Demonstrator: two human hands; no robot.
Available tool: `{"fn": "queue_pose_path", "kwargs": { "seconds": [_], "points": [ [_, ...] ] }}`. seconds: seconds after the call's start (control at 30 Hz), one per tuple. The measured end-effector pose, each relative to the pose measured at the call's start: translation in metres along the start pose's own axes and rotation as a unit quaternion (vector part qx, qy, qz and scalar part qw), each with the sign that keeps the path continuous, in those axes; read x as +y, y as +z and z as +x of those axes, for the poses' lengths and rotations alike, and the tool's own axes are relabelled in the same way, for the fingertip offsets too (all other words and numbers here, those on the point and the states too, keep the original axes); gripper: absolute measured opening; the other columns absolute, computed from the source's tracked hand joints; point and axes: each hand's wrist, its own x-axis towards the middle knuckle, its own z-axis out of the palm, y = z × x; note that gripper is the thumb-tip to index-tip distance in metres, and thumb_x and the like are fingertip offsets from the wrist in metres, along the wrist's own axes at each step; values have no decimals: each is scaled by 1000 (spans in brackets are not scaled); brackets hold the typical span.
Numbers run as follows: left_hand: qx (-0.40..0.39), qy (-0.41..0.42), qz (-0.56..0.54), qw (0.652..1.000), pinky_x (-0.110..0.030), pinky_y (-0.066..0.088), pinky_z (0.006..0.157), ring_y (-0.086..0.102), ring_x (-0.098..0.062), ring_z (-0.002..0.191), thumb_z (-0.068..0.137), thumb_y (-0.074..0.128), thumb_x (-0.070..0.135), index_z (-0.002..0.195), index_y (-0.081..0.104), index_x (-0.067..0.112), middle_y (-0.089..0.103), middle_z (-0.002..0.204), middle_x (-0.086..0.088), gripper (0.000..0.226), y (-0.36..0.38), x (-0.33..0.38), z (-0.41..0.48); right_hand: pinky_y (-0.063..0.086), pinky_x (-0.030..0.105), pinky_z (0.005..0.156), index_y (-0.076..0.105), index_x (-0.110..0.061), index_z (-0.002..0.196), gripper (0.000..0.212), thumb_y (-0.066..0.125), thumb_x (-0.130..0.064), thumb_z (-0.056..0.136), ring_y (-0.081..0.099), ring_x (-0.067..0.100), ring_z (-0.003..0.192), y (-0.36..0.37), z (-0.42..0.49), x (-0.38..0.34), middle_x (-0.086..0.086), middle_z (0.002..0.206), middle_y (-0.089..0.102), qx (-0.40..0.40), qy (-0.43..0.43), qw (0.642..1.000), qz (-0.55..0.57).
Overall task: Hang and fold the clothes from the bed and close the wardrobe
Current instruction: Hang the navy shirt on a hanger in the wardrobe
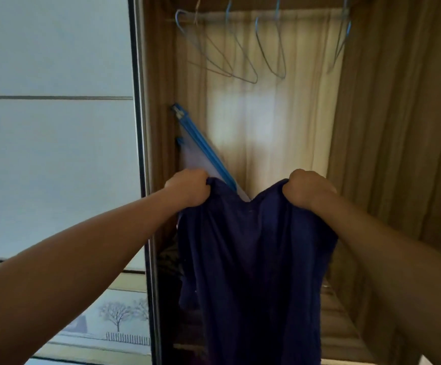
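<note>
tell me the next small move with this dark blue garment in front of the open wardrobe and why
Probably free the right hand and reach up for an empty wire hanger on the rail, the left hand holding the dark blue garment. Both hands grip its top edge in front of the open wardrobe, and no hanger is in it yet.

Navy garment (253, 259); blue wire hangers (240, 54); wood-grain wardrobe (388, 114).

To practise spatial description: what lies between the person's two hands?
Head view: the navy garment, top edge sagging, stretches from the left hand to the right hand, both gripping it.
</note>
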Motion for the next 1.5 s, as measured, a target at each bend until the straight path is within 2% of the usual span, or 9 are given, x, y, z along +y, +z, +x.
{"fn": "queue_pose_path", "kwargs": {
  "seconds": [0.1, 0.23, 0.37, 0.73, 0.9, 1.0, 1.2, 1.37, 1.5],
  "points": [
    [6, -19, 16, 1000, -44, 54, 80, 65, -38, 92, 100, 43, 22, 73, 52, 14, 66, 96, -20, 30, -7, 5, 37, 45, 34, 74, 45, -17, 75, 21, 42, -18, 95, 55, 26, 85, -15, 31, 19, 1, 80, 48, 3, 14, 1000, 4],
    [23, -69, 61, 996, -41, 54, 86, 63, -33, 101, 100, 41, 25, 91, 54, 14, 65, 114, -17, 19, -22, 1, 92, 49, 35, 76, 46, -15, 74, 21, 43, -18, 95, 58, 26, 85, -35, 84, 35, 4, 83, 53, 26, 20, 999, 8],
    [49, -104, 79, 990, -45, 54, 90, 62, -32, 105, 100, 42, 26, 121, 61, 10, 62, 122, -16, 33, -41, -3, 146, 48, 32, 68, 51, -12, 76, 22, 44, -15, 96, 59, 25, 80, -52, 143, 38, 8, 88, 60, 46, 23, 998, 24],
    [241, -120, 105, 957, -38, 45, 81, 61, -37, 115, 98, 47, 22, 126, 63, 20, 62, 128, -15, 33, -110, -4, 268, 48, 37, 75, 57, -7, 94, 13, 48, -15, 89, 57, 35, 88, -106, 276, 14, 13, 96, 55, 206, -32, 976, 56],
    [157, -139, 102, 972, -39, 48, 85, 61, -37, 114, 98, 44, 25, 125, 61, 18, 61, 129, -17, 32, -34, -40, 268, 47, 34, 68, 58, -8, 79, 15, 48, -15, 87, 58, 27, 79, -20, 291, 34, 11, 89, 61, 99, -53, 989, 97],
    [98, -148, 89, 980, -41, 50, 92, 61, -37, 116, 99, 45, 28, 125, 61, 17, 61, 130, -17, 33, 28, -67, 249, 44, 31, 68, 66, -8, 85, 18, 53, -21, 88, 57, 24, 77, 61, 284, 53, 8, 86, 61, 14, -57, 992, 114],
    [-76, -197, 65, 975, -46, 50, 99, 58, -32, 117, 104, 44, 27, 126, 60, 10, 58, 132, -16, 32, 148, -108, 202, 39, 27, 53, 64, -11, 77, 15, 57, -20, 88, 56, 16, 67, 206, 242, 78, 8, 81, 63, -151, -34, 976, 156],
    [-122, -206, 48, 970, -44, 52, 94, 61, -32, 109, 105, 45, 24, 120, 59, 5, 61, 122, -18, 28, 212, -124, 168, 44, 29, 80, 63, -10, 117, 30, 60, -20, 90, 57, 20, 92, 280, 207, 68, 12, 116, 66, -224, -13, 955, 195],
    [-183, -195, 37, 963, -43, 53, 95, 60, -28, 111, 99, 56, 31, 128, 58, 15, 61, 126, -15, 33, 227, -128, 149, 49, 34, 95, 61, -22, 128, 51, 71, -27, 79, 59, 23, 108, 290, 193, 57, 5, 123, 63, -253, -47, 951, 172]
  ]
}}
